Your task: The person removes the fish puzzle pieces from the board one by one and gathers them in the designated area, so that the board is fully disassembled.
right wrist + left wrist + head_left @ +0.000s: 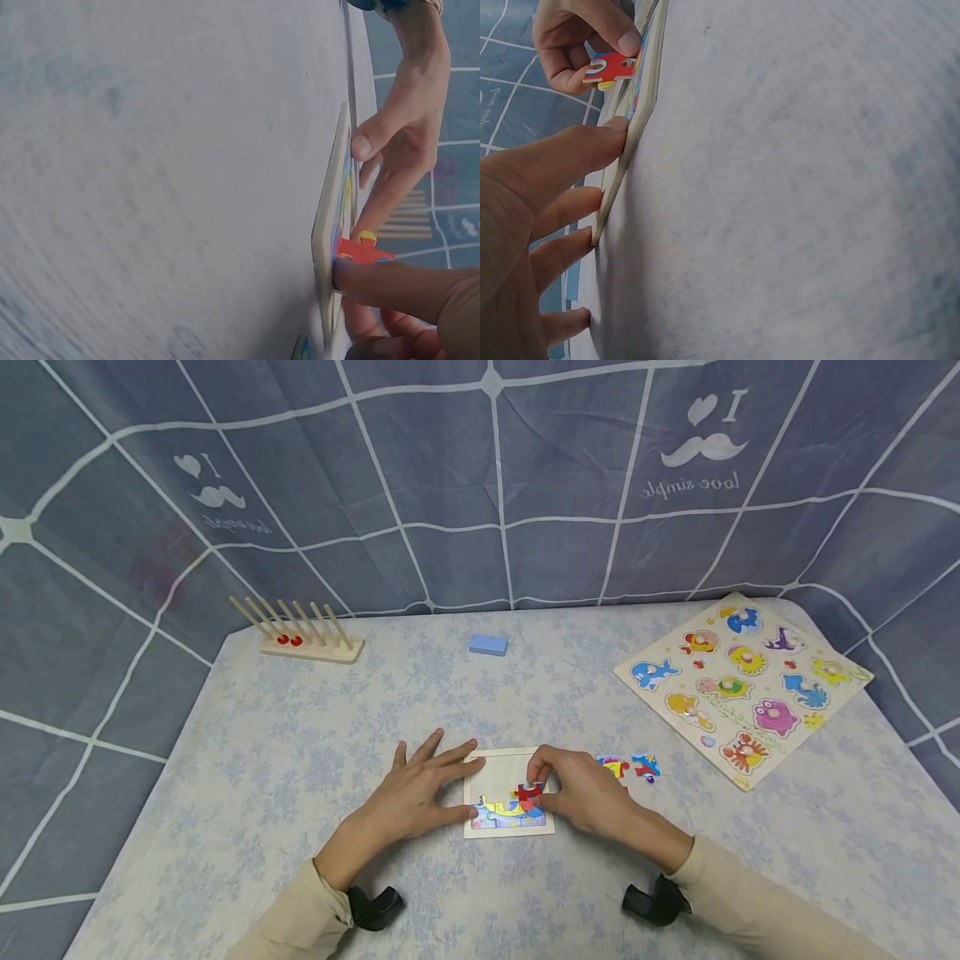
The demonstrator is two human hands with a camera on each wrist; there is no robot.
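A small wooden puzzle tray (510, 836) lies on the table, its lower part filled with colourful pieces. My right hand (588, 797) pinches a red puzzle piece (609, 69) between thumb and fingers, tilted above the tray's right side. In the right wrist view, the piece's lower edge is close to the filled part; contact cannot be told. My left hand (412, 789) has its fingers spread, thumb and fingertips resting at the tray's left edge. More loose puzzle pieces (646, 767) lie right of the tray, partly hidden behind the right hand.
At the back left stands a wooden peg rack (322, 649) with red beads. A blue block (487, 645) sits at the back middle. A large sea-animal knob puzzle board (720, 710) lies at the right. A grey-blue curtain (450, 485) hangs behind the table.
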